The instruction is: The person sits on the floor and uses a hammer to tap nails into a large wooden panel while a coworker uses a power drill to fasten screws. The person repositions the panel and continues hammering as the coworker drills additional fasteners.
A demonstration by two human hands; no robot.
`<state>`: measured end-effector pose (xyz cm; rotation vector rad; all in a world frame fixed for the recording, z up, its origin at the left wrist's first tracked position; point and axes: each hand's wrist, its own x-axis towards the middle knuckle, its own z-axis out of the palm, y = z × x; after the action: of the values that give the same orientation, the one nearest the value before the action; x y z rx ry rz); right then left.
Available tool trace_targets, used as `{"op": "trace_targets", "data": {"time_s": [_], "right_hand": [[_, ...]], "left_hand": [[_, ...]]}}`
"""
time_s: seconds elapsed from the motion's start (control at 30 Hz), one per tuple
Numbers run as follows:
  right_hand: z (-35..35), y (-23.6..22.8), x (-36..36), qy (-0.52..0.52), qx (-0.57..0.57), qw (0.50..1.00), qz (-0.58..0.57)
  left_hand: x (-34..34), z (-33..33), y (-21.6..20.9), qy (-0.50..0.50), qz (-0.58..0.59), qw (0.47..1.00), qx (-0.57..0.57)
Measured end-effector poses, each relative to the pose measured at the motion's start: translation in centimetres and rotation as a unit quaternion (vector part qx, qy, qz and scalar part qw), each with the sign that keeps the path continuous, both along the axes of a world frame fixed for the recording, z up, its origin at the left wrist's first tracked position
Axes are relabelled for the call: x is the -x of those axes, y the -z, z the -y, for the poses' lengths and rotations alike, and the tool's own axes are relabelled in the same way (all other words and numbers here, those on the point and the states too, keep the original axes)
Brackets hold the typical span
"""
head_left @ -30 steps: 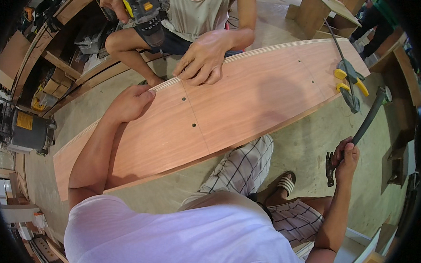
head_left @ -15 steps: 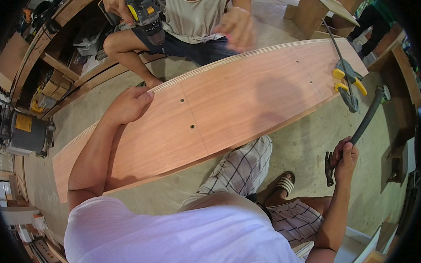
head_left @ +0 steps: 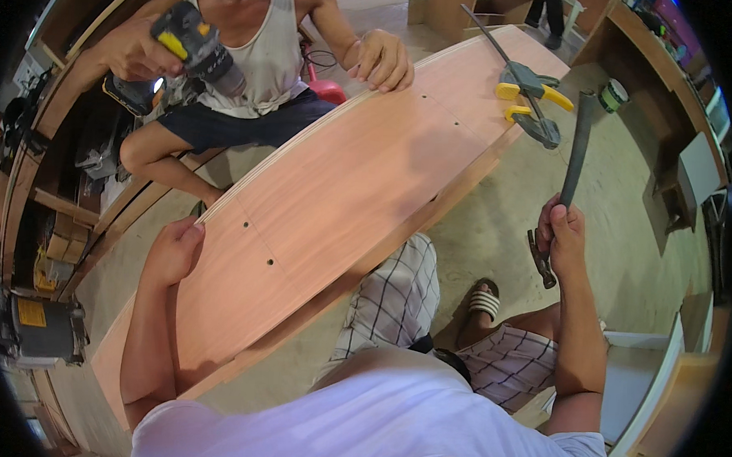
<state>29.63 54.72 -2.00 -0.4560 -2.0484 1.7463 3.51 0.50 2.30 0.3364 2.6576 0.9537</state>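
Greyish floor [head_left: 613,182] spreads beneath a long pinkish wooden panel [head_left: 334,203], which slants across the view before the person; the left hand [head_left: 171,249] grasps its far edge; the right hand [head_left: 563,237], apart from it, grips a hammer [head_left: 580,148] near the head; a clamp [head_left: 520,75] sits across the panel's right end; opposite, a co-worker [head_left: 254,68] holds a drill [head_left: 196,48]; cluttered shelving [head_left: 63,207] lines the left side.

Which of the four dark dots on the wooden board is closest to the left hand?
The leftmost dot on the wooden board. Its lower neighbour sits farther from the left hand, and the two right-side dots are even farther.
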Motion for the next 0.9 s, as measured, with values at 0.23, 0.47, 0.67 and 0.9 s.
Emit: {"op": "trace_targets", "data": {"time_s": [0.23,0.47,0.67,0.9], "right_hand": [[0.1,0.0,0.1,-0.002,-0.005,1.000,0.006],[0.2,-0.1,0.0,-0.001,-0.003,1.000,0.018],[0.2,-0.1,0.0,-0.004,-0.016,1.000,0.010],[0.2,-0.2,0.0,-0.002,-0.016,1.000,0.019]], "left_hand": [[-0.2,-0.2,0.0,-0.009,0.016,0.999,-0.033],[-0.1,0.1,0.5,-0.006,0.015,0.999,-0.048],[-0.6,-0.1,0.2,-0.011,-0.031,0.999,-0.009],[-0.7,-0.7,-0.8,0.002,0.002,1.000,-0.001]]}}
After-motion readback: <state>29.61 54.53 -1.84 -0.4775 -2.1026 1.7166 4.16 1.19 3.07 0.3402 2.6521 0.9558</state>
